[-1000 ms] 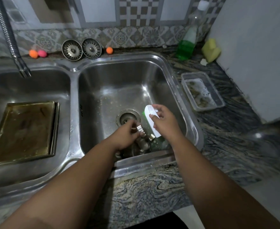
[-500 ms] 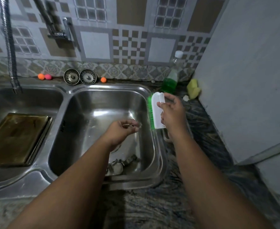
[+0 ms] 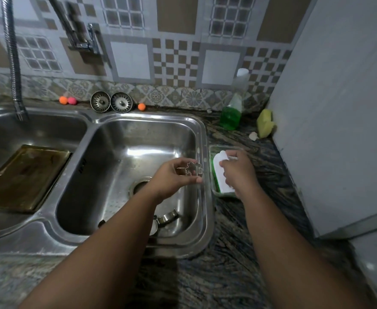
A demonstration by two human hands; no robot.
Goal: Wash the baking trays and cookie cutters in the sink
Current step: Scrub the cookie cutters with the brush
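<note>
Baking tray (image 3: 25, 177) lies in left basin (image 3: 40, 130), cookie cutters (image 3: 167, 217) in right basin (image 3: 143, 139).

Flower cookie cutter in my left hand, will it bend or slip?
Probably light: the left hand holds the cookie cutter in a loose pinch. Its thin metal outline may flex if squeezed. It looks shiny, so it is likely slippery once soapy.

Two metal strainers (image 3: 100, 101) are propped side by side against the tiled backsplash (image 3: 176, 63). They are flanked by an orange ball (image 3: 63, 100) and pink ball (image 3: 71, 100) on the left and a second orange ball (image 3: 141, 106) on the right. A bottle of green liquid (image 3: 231, 117) and a yellow sponge (image 3: 265, 123) are parked in the back corner of the counter (image 3: 227, 275). A flexible hose (image 3: 12, 59) is hung at far left.
</note>
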